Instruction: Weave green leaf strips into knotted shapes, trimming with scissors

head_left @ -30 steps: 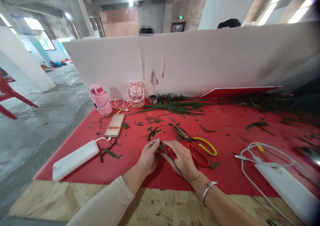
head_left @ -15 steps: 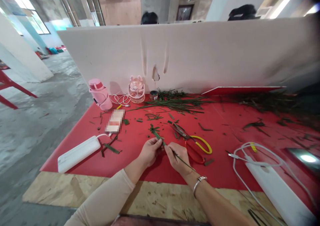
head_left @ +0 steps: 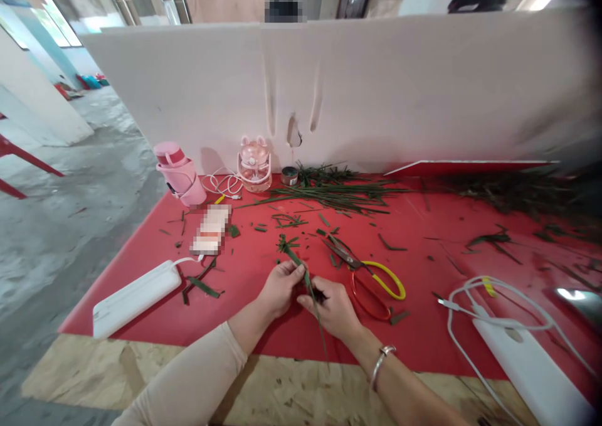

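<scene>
My left hand (head_left: 285, 285) pinches a green woven leaf piece (head_left: 292, 254) between thumb and fingers; a small knotted tuft tops it. From its lower end a thin leaf strip trails down in front of my right hand (head_left: 335, 308). That hand is beside the piece, its thumb apart from its curled fingers, with no firm grip showing; some fingertips are hidden. Scissors (head_left: 353, 261) with one yellow and one red handle lie spread just right of my hands. Beyond them is a bundle of long green leaf strips (head_left: 338, 195), with cut scraps scattered nearer.
A pink bottle (head_left: 181, 175), a pink bear-eared jar (head_left: 254, 165) and a small tin (head_left: 289, 175) stand by the white board (head_left: 216, 87). White power banks (head_left: 136, 297) with cables lie left and right on the red tabletop (head_left: 263, 325). Dark leaf heaps lie far right.
My right hand has loosened its pinch on the strip, thumb now apart, and the strip's tail hangs more steeply. My left hand keeps its hold. The camera view has tilted down slightly.
</scene>
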A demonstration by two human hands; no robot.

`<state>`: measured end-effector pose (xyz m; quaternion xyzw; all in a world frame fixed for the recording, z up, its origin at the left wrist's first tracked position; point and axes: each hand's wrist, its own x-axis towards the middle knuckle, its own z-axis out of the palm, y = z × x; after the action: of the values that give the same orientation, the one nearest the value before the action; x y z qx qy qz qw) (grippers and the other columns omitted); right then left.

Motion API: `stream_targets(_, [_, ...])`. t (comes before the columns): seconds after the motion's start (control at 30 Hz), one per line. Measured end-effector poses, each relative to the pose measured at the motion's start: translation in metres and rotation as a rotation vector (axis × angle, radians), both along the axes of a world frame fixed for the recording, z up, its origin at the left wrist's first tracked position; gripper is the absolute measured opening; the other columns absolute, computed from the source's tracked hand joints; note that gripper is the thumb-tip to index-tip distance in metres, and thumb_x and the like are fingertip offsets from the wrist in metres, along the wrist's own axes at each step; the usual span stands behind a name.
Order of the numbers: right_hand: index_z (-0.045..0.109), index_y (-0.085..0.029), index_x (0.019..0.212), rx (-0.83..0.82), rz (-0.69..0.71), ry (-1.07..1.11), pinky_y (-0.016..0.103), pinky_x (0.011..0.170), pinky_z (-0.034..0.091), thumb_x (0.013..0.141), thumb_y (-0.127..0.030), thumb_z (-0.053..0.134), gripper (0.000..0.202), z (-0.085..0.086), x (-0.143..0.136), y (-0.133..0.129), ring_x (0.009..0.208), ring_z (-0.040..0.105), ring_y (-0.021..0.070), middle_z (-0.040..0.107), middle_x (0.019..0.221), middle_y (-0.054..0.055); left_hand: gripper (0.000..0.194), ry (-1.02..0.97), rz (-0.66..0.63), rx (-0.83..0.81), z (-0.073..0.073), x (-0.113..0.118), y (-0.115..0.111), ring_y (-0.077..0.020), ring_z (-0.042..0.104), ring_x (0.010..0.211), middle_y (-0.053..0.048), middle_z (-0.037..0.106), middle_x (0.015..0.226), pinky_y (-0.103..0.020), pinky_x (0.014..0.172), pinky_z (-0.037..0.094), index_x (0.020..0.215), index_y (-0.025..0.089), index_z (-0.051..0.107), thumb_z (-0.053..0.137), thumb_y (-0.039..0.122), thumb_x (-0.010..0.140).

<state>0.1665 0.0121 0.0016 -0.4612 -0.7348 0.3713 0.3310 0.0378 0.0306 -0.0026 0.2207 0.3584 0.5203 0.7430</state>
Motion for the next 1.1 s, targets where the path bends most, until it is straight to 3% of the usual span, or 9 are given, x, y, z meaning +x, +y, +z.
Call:
stream_targets(0.13, [0.044, -0.017, 0.056, 0.057, -0.116, 0.028, 0.021, 0.046, 0.028, 0.08, -0.037, 0.049, 0.032, 0.001, 0.0, -0.002, 0.049, 0.031, 0.0087, 0.035, 0.051, -0.004, 0.022, 0.033, -0.061, 0.06, 0.0, 0.001, -0.003, -0.0088, 0.05, 0.054, -0.002, 0.057, 0.058, -0.022, 0.059, 0.038, 0.065, 0.012, 0.062, 0.073, 0.03, 0.061])
stream_targets(0.27, [0.054, -0.017, 0.065, 0.071, -0.221, 0.104, 0.022, 0.049, 0.035, 0.086, -0.033, 0.039, 0.03, 0.006, -0.001, 0.0, 0.051, 0.042, 0.0113, 0.047, 0.055, -0.001, 0.02, -0.002, -0.089, 0.112, 0.004, 0.002, -0.004, -0.0094, 0.05, 0.056, -0.003, 0.059, 0.063, -0.024, 0.065, 0.04, 0.075, 0.013, 0.065, 0.069, 0.031, 0.067])
stream_targets(0.4, [0.058, -0.018, 0.071, 0.088, -0.194, 0.049, 0.024, 0.056, 0.041, 0.085, -0.031, 0.042, 0.025, 0.008, -0.004, 0.002, 0.058, 0.052, 0.0142, 0.057, 0.062, 0.003, 0.022, -0.101, -0.085, 0.005, 0.005, 0.0, -0.002, -0.0112, 0.053, 0.061, -0.004, 0.059, 0.07, -0.024, 0.063, 0.04, 0.079, 0.014, 0.063, 0.069, 0.031, 0.067])
stream_targets(0.57, [0.057, -0.018, 0.075, 0.147, -0.121, -0.027, 0.022, 0.059, 0.042, 0.081, -0.024, 0.05, 0.011, -0.002, -0.007, -0.001, 0.06, 0.054, 0.0128, 0.06, 0.068, 0.002, 0.019, -0.234, -0.091, -0.101, 0.0, -0.007, 0.003, -0.008, 0.044, 0.05, 0.002, 0.046, 0.059, -0.02, 0.047, 0.032, 0.071, 0.014, 0.052, 0.064, 0.028, 0.07])
stream_targets(0.73, [0.056, -0.019, 0.077, 0.153, -0.078, 0.008, 0.02, 0.059, 0.042, 0.079, -0.019, 0.051, 0.005, -0.002, -0.008, -0.004, 0.06, 0.055, 0.0119, 0.062, 0.07, 0.002, 0.015, -0.315, -0.165, -0.119, 0.0, -0.012, 0.002, -0.008, 0.041, 0.051, 0.004, 0.038, 0.059, -0.02, 0.048, 0.031, 0.073, 0.014, 0.048, 0.059, 0.024, 0.072])
stream_targets(0.93, [0.055, -0.018, 0.077, 0.123, -0.035, 0.077, 0.019, 0.052, 0.04, 0.079, -0.019, 0.051, 0.004, 0.004, -0.007, -0.004, 0.054, 0.05, 0.0102, 0.057, 0.064, 0.001, 0.014, -0.308, -0.187, -0.112, 0.004, -0.012, 0.0, -0.0079, 0.04, 0.052, 0.004, 0.036, 0.059, -0.02, 0.051, 0.031, 0.072, 0.014, 0.047, 0.059, 0.023, 0.071])
stream_targets(1.1, [0.056, -0.017, 0.077, 0.101, -0.026, 0.123, 0.02, 0.056, 0.041, 0.079, -0.019, 0.052, 0.005, 0.006, -0.007, -0.002, 0.058, 0.051, 0.0106, 0.058, 0.066, 0.002, 0.016, -0.306, -0.2, -0.098, 0.002, -0.012, 0.001, -0.0077, 0.041, 0.052, 0.004, 0.036, 0.06, -0.02, 0.05, 0.032, 0.073, 0.014, 0.048, 0.06, 0.025, 0.072])
